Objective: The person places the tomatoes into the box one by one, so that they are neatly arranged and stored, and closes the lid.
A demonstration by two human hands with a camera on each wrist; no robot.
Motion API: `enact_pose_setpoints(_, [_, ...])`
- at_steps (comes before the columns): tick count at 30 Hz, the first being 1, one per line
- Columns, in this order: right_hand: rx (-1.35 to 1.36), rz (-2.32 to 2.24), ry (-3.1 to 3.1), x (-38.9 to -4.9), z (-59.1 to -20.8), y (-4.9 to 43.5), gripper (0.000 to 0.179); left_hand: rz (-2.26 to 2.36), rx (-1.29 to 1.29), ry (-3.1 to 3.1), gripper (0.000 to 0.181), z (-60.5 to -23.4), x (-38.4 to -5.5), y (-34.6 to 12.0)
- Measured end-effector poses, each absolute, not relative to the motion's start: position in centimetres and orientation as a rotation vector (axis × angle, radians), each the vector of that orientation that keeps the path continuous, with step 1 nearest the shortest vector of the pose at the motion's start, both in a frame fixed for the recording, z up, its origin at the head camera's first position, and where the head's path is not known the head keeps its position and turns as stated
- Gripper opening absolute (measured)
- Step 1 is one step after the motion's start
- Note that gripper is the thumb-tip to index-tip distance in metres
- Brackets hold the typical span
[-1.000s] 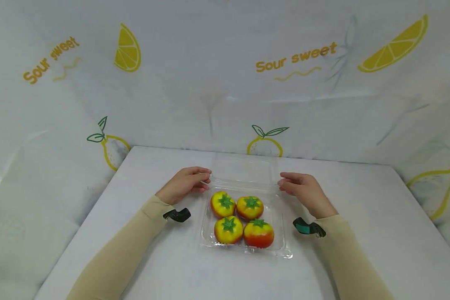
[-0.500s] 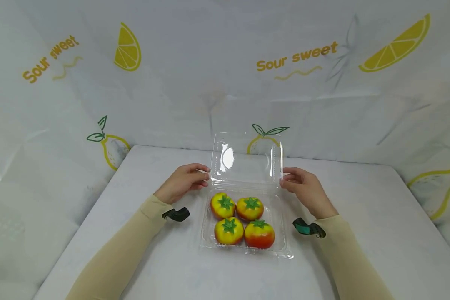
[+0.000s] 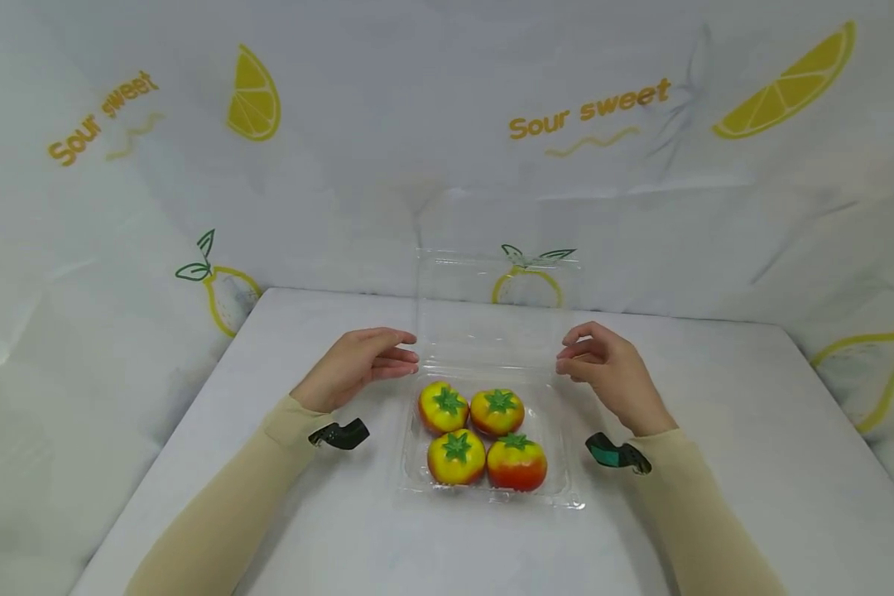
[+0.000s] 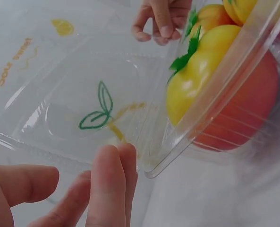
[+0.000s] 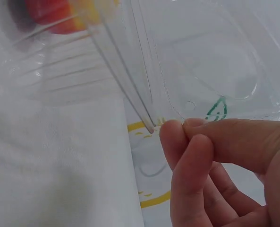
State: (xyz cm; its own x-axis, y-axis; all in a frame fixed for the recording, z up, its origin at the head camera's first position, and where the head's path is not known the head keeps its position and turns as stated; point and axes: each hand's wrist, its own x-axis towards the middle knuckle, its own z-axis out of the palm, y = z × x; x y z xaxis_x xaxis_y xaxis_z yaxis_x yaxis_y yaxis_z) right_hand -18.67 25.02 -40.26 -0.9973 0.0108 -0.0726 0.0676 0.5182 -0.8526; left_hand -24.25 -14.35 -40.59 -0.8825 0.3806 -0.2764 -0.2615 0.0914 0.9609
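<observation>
A clear plastic clamshell box (image 3: 559,463) stands on the table with its lid (image 3: 492,319) raised at the back. Several yellow-and-red tomato-like fruits (image 3: 516,465) with green star-shaped tops sit in its base. At the lid's left edge, near the hinge, my left hand (image 3: 358,364) has its fingers extended; in the left wrist view the thumb (image 4: 31,182) stands apart from them. My right hand (image 3: 612,372) pinches the lid's right edge near the hinge. In the right wrist view its thumb (image 5: 239,139) and forefinger meet at the clear plastic.
The white table (image 3: 730,430) extends to both sides of the box. Behind it hangs a white cloth (image 3: 372,190) printed with lemons and the words "Sour sweet". Dark bands (image 3: 343,434) are on both wrists.
The lid has swung up from leaning far back to standing more upright. Both hands have shifted slightly upward along its sides. The base and the fruits have stayed in place.
</observation>
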Motion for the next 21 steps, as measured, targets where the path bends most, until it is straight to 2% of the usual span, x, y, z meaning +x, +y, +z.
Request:
enact_pose_setpoints(8, [-0.128,-1.645,2.603,-17.1,-40.2,25.0,0.023,1.808,0.163,1.91,0.05,-40.0,-22.6,-15.1])
enact_pose_setpoints(12, [-0.199,-1.657,2.56,-16.3,-40.0,25.3,0.038,1.699,0.228,2.025,0.047,-39.9,-21.8,-15.3])
enact_pose_setpoints(15, [-0.187,-1.504,2.651,-15.7,-39.8,25.4,0.042,1.633,0.281,2.098,0.044,-39.9,-21.1,-15.4])
enact_pose_setpoints(21, [-0.225,-1.254,2.784,-13.9,-39.8,25.2,0.028,1.59,0.352,2.101,0.047,-40.5,-20.0,-15.6])
